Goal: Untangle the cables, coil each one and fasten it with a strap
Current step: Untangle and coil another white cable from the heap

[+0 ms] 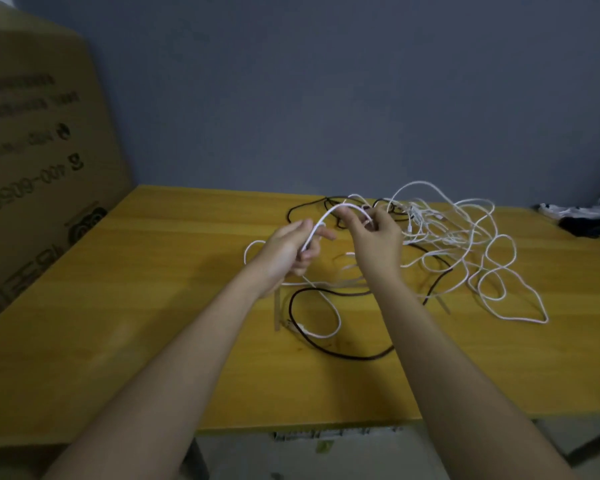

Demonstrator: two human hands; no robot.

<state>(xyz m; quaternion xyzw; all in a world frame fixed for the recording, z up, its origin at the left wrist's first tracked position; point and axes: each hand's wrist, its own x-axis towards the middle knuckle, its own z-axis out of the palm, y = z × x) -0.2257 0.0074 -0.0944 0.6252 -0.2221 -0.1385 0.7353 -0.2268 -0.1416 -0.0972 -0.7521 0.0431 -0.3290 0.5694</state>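
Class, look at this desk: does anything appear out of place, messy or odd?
Yes. White cables lie in a loose knotted heap on the right of the table, crossed by black cable; none is coiled. The left hand and right hand hold one white strand arched between them.

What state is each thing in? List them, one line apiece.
left hand: grips the white cable.
right hand: pinches the same cable.
white cable: arched between both hands, uncoiled.
white tangle: loose on the table.
black cable: loose, unstrapped.
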